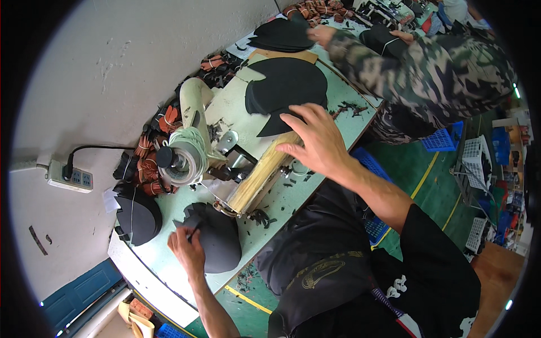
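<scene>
My left hand (189,250) is closed in a pinch at the edge of a stack of black sheet pieces (217,239) with jagged ends, near the table's front left. My right hand (318,138) has its fingers spread over a black pointed piece (273,125) at the near edge of a bigger black stack (290,84). Its thumb is close to a pale yellow, wood-like block (264,174) on the machine; whether they touch I cannot tell. The cream machine (194,101), with a pale cord coiled on it (189,155), stands between my hands.
Bundles of orange-brown and black pieces (169,119) line the wall. A tied black stack (137,217) lies far left. Black scraps (352,107) litter the pale green table (344,132). At upper right, a co-worker in a camouflage sleeve (372,67) handles black pieces (282,34). Blue crates (445,138) stand beyond.
</scene>
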The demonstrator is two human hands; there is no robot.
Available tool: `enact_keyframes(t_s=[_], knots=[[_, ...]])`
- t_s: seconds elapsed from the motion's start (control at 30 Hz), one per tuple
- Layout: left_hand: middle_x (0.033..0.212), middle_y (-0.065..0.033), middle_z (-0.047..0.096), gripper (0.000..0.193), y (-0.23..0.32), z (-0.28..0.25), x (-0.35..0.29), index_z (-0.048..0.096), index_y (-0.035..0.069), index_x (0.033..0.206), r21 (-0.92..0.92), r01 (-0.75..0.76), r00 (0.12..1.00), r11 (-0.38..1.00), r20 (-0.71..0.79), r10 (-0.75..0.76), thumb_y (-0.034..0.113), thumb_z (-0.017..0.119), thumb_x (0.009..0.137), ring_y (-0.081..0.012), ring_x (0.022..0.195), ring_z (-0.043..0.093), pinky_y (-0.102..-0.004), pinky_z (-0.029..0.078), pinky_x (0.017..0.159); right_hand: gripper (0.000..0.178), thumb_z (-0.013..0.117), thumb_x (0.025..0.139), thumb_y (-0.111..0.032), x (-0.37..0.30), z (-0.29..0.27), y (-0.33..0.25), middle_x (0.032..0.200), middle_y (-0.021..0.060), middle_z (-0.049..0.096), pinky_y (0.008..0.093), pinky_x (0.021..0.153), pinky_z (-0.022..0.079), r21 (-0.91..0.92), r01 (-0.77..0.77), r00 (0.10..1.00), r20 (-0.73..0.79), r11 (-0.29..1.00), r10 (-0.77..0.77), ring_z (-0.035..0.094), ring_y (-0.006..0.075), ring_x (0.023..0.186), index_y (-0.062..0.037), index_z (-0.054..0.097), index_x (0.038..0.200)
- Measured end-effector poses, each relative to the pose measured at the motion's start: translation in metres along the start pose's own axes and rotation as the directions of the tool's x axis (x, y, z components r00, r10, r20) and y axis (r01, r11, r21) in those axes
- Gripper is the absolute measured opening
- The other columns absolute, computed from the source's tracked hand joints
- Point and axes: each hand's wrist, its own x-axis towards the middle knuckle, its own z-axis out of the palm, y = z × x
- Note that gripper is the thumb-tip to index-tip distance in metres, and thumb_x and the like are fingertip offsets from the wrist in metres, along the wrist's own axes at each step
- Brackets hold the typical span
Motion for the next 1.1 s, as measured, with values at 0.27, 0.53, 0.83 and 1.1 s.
enact_keyframes(t_s=[0.27,0.53,0.83,1.1], knots=[[0.093,-0.0023,0.07,0.021,0.089,-0.02,0.0,0.07,-0.002,0.108,-0.637,0.183,0.927,0.749,0.366,0.084,0.011,0.065,0.092,-0.0079,0.086,0.058,-0.0222,0.046,0.079,0.091,0.068,0.091,-0.037,-0.06,0.005,-0.071,0.138,0.0257,0.05,0.0424,0.108,0.039,0.714,-0.636,0.72,0.686,0.293,-0.105,0.051,0.0345,0.127,-0.0049,0.012,0.155],[0.08,-0.0058,0.072,0.024,0.114,0.025,0.021,0.072,-0.001,0.101,-0.624,0.21,0.977,0.753,0.155,-0.144,0.018,0.072,0.087,-0.0086,0.072,0.063,-0.0232,0.049,0.068,0.026,0.061,0.087,-0.004,-0.035,0.023,-0.056,0.109,0.0118,0.069,0.0319,0.093,0.049,0.681,-0.478,0.846,0.527,0.555,0.081,0.065,0.0199,0.105,0.0004,0.066,0.112],[0.075,-0.0075,0.071,0.023,0.132,0.023,0.029,0.072,-0.001,0.093,-0.538,0.276,0.959,0.796,0.104,-0.263,0.02,0.072,0.083,-0.0114,0.066,0.063,-0.0273,0.05,0.065,0.026,0.058,0.083,-0.006,0.007,0.037,-0.045,0.101,0.0152,0.072,0.0385,0.086,0.052,0.477,-0.306,0.82,0.572,0.824,-0.027,0.068,0.0308,0.095,-0.0018,0.07,0.106],[0.079,-0.0133,0.072,0.022,0.145,0.027,0.046,0.068,0.001,0.093,-0.48,0.269,0.963,0.835,0.139,-0.23,0.021,0.07,0.086,-0.0213,0.073,0.071,-0.0333,0.053,0.069,0.035,0.057,0.087,-0.001,-0.055,0.01,-0.068,0.124,0.0115,0.061,0.0314,0.105,0.039,0.676,-0.654,0.75,0.52,0.34,0.408,0.055,0.0199,0.12,0.0031,0.059,0.122]])
